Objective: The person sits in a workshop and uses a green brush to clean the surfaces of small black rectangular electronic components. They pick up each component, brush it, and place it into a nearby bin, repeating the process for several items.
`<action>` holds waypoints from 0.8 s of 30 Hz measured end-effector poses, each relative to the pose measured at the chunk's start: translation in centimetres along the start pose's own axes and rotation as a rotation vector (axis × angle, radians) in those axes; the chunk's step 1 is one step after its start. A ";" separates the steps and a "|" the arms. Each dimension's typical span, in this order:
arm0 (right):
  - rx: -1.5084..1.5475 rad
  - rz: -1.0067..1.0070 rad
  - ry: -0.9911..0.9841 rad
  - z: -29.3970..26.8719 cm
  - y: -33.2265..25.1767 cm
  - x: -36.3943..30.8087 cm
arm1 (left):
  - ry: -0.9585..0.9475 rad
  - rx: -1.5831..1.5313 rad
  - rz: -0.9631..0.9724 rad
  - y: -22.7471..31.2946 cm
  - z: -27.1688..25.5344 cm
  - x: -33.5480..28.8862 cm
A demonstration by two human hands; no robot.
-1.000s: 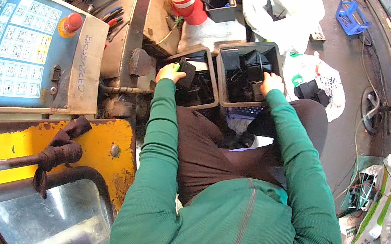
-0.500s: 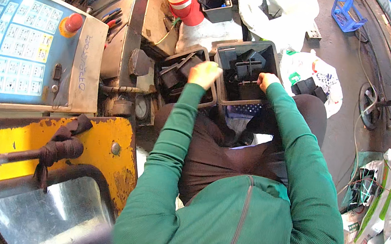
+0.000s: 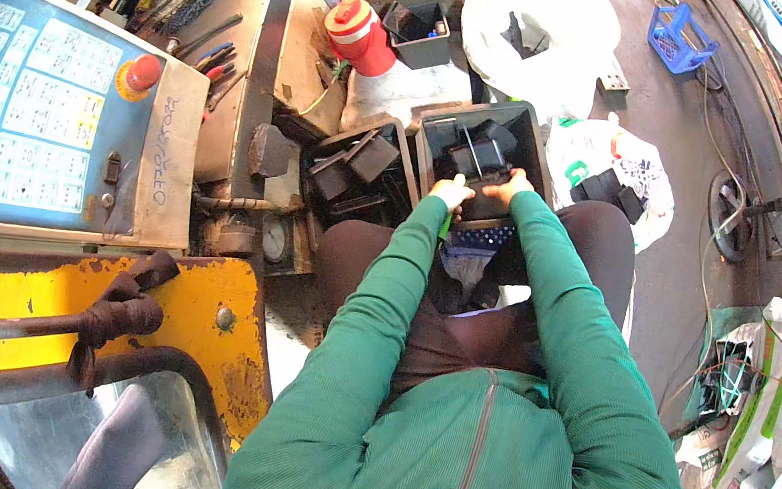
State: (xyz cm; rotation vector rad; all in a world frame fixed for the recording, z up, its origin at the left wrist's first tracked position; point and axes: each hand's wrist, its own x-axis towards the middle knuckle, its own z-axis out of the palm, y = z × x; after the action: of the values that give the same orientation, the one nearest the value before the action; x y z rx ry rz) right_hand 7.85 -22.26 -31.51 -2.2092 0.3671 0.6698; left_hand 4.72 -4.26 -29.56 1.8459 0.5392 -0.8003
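Note:
My left hand [image 3: 452, 193] is closed at the near rim of the right-hand grey bin [image 3: 538, 155]. A thin green strip, like a tool handle, sticks out below its fingers; the rest of that tool is hidden. Beside it my right hand [image 3: 510, 190] is closed on the near end of a black plastic part [image 3: 486, 162] with a shiny, bright edge. More black boxy parts lie in this bin. The left-hand bin [image 3: 412, 162] next to it holds several dark parts [image 3: 371, 156].
To the left are a blue control panel [image 3: 38, 101] with a red knob [image 3: 143, 72] and a yellow machine door [image 3: 200, 307]. Beyond the bins stand a red jug [image 3: 361, 38], a small grey bin [image 3: 426, 45] and a white sack [image 3: 548, 5]. A plastic bag [image 3: 616, 162] with black parts lies right.
My left hand has moved right and nearer, from the left-hand bin's edge to beside my right hand. My right hand has come nearer and left. A green strip now shows below my left hand.

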 end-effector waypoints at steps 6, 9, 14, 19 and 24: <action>0.874 -0.241 -0.176 -6.6 -2.6 -3.0 | 0.409 0.271 0.392 6.6 -3.7 -5.6; 0.854 -0.495 -0.252 -9.4 -2.5 -6.0 | 0.457 -0.199 0.573 7.5 -5.3 -7.3; 0.886 -0.533 -0.452 -12.8 -2.4 -11.3 | -0.156 -0.390 0.377 9.3 -5.6 -13.1; 1.122 -0.550 -0.135 -13.5 -2.5 -12.9 | -0.128 -0.343 0.390 8.9 -2.8 -12.5; 0.990 -0.502 0.186 -11.5 -1.2 -9.7 | 0.199 -0.064 0.922 7.3 -0.9 -12.1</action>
State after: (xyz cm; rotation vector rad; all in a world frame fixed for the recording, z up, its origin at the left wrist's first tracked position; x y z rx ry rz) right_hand 4.41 -29.79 -18.84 -1.3132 0.1585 -0.0316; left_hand 1.73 -6.37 -15.91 1.8472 -0.1906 0.0211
